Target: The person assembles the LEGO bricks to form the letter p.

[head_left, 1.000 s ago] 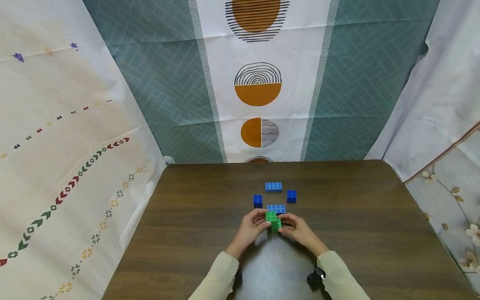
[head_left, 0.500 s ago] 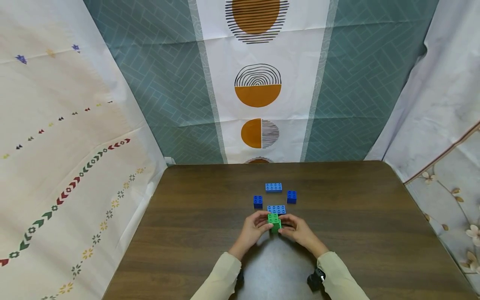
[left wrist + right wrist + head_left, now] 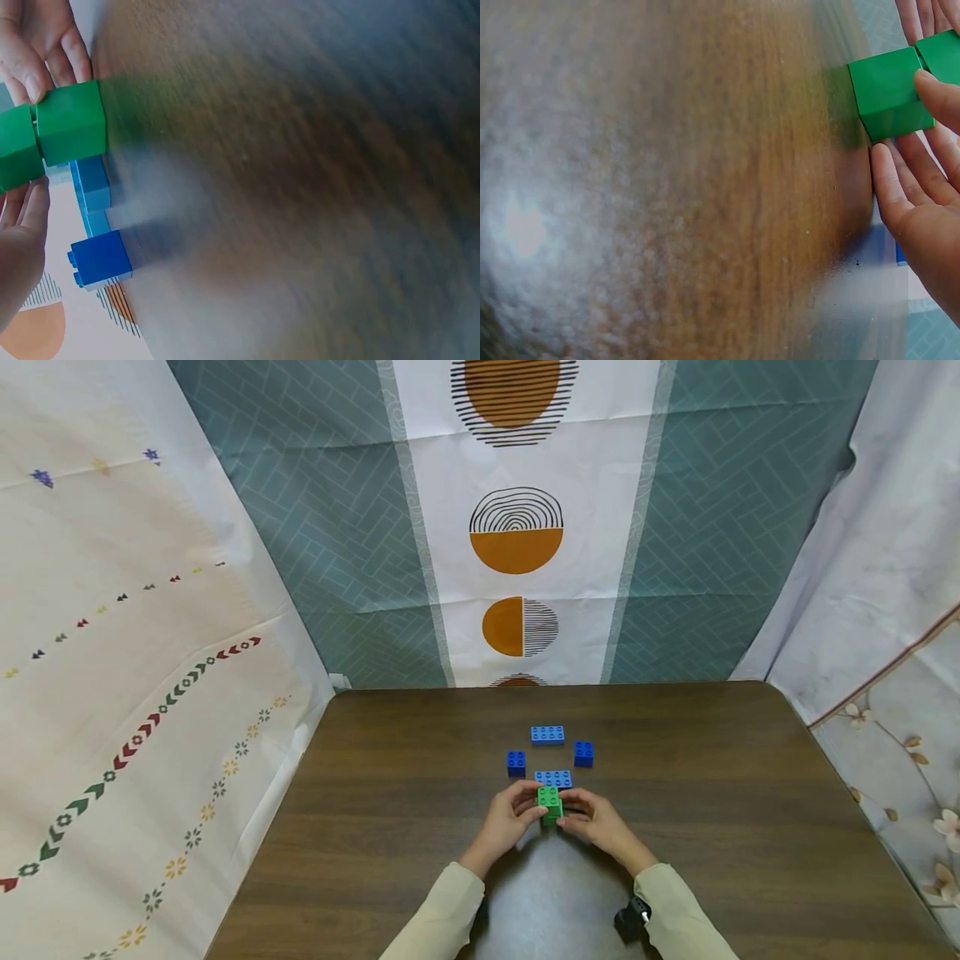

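Note:
Two green toy building bricks sit one above the other between my hands. My left hand pinches the upper green brick between thumb and fingers. From the other side, my right hand grips the lower green brick, thumb on one face and fingers on another. A thin gap with a stud showing separates the two in the left wrist view, where the upper brick fills the left edge. Just behind them lies a light blue brick with two rows of studs, its front partly hidden.
Beyond the hands, a dark blue brick stands to the left and another dark blue brick to the right. A second light blue brick lies farther back. All rest on the brown wooden table, with patterned cloths hanging around it.
My left hand has brought the upper green brick slightly right and nearer, so it now lines up over the lower one. My right hand stays almost still.

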The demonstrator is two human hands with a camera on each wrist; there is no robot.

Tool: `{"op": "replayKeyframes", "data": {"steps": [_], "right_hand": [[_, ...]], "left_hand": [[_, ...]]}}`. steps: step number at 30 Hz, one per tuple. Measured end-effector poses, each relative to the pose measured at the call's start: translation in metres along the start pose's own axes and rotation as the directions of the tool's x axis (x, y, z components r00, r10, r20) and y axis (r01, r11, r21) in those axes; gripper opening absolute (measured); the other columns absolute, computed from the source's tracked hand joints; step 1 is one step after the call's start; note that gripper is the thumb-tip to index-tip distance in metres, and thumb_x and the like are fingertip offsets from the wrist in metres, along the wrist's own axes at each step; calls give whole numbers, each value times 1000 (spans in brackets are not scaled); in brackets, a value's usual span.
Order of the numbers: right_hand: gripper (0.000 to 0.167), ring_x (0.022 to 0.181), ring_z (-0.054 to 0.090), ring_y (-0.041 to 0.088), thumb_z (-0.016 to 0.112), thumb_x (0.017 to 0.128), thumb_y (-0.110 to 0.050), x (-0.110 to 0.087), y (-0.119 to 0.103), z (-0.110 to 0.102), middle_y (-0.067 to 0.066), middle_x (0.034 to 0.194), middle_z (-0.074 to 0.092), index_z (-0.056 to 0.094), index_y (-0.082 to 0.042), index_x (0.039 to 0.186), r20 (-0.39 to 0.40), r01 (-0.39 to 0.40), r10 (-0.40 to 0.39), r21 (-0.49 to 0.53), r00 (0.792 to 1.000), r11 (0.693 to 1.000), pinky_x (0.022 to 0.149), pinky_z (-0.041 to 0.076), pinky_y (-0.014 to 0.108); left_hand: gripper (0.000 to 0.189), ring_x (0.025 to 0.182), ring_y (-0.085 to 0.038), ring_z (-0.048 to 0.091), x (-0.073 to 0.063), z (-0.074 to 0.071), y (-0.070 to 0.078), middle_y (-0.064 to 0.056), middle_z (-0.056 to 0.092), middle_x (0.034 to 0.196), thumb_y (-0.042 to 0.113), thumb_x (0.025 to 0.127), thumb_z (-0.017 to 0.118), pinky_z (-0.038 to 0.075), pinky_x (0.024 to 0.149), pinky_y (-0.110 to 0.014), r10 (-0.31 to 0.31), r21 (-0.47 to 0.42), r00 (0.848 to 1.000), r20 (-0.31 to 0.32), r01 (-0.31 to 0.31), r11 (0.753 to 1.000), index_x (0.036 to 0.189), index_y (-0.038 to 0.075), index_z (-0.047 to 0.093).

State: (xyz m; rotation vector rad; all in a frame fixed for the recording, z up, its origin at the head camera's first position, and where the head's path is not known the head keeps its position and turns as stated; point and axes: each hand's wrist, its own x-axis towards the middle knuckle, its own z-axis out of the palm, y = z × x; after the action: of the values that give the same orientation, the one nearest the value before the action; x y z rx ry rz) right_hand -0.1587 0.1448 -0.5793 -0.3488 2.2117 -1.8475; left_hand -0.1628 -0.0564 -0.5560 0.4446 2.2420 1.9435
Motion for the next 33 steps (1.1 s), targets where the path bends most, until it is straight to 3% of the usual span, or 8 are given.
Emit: {"op": "replayKeyframes", "data": {"steps": [4,11,18,25,33], "right_hand": [[43,112,57,37,70,88,-7,1,2,0,23,122,58,53,6,125,-5,-17,17,8,1000,1000,90,53,34],[43,113,56,37,71,87,-7,2,2,0,22,122,58,54,6,125,-12,-20,20,20,1000,1000,91,53,33],[43,112,57,36,71,87,-6,2,4,0,23,122,58,54,6,125,-7,-12,12,25,1000,1000,89,53,31],[43,112,57,36,71,87,-7,1,4,-2,23,121,58,54,7,124,-8,-17,17,8,1000,1000,89,54,32],[45,115,56,38,72,87,-9,3,4,-2,24,127,54,53,7,125,4,-62,62,33,998,998,89,54,32]], "left_hand": [[31,116,-33,57,-1,0,5,-19,61,119,-4,88,65,49,97,-39,-3,-4,1000,8,3,1000,119,-1,60],[28,113,-39,57,-7,-2,33,-26,60,115,-9,88,63,47,97,-49,26,35,999,39,-28,999,116,-9,57],[29,114,-35,58,2,0,2,-20,62,116,-4,88,65,48,97,-44,48,127,998,49,-54,990,117,-2,59],[28,113,-25,60,5,-2,-1,-13,64,114,2,88,67,50,96,-30,80,175,994,72,-92,980,115,4,60],[28,111,-24,61,5,-3,1,-11,65,113,5,88,68,51,94,-31,69,236,995,77,-85,968,115,8,60]]}}
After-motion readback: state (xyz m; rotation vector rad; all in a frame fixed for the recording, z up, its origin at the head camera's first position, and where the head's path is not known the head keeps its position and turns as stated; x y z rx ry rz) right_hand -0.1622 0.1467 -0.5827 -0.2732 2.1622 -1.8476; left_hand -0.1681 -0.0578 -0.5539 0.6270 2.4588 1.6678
